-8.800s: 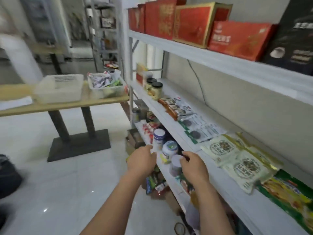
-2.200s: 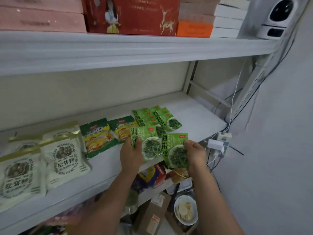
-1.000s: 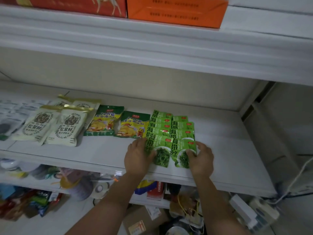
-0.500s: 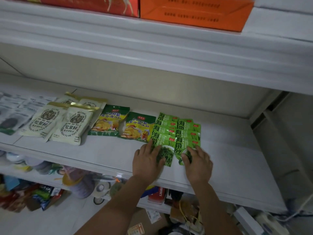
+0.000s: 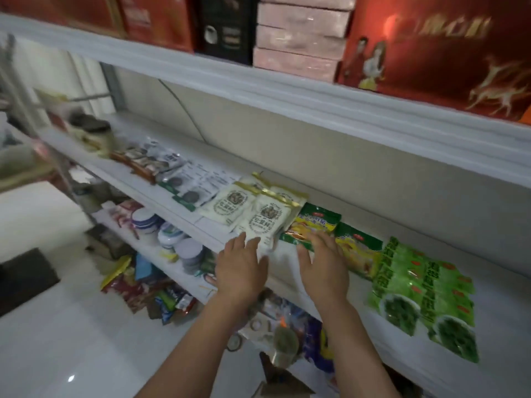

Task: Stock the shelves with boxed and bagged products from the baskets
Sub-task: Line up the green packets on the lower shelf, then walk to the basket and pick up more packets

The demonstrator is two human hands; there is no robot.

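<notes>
My left hand [image 5: 240, 271] and my right hand [image 5: 324, 268] hover open and empty at the front edge of the white middle shelf [image 5: 284, 268]. Several green seaweed bags [image 5: 422, 294] lie overlapped on the shelf to the right of my hands. Two yellow-green bags [image 5: 339, 237] lie just beyond my right fingertips. Cream bags with gold tops [image 5: 258, 214] sit beyond my left fingertips. Further left lie grey-white packets [image 5: 195, 185] and brown packets [image 5: 140, 162].
The upper shelf [image 5: 258, 79] carries red boxes [image 5: 436, 44], a black box [image 5: 227, 27] and pink boxes [image 5: 301, 35]. The lower shelf holds lidded tubs [image 5: 172, 239]. Snack bags [image 5: 143, 288] and a carton [image 5: 281, 380] lie on the white floor below.
Both hands have let go of the green seaweed bags, which now lie on the shelf. My hands and view have swung left toward the cream and yellow-green bags.
</notes>
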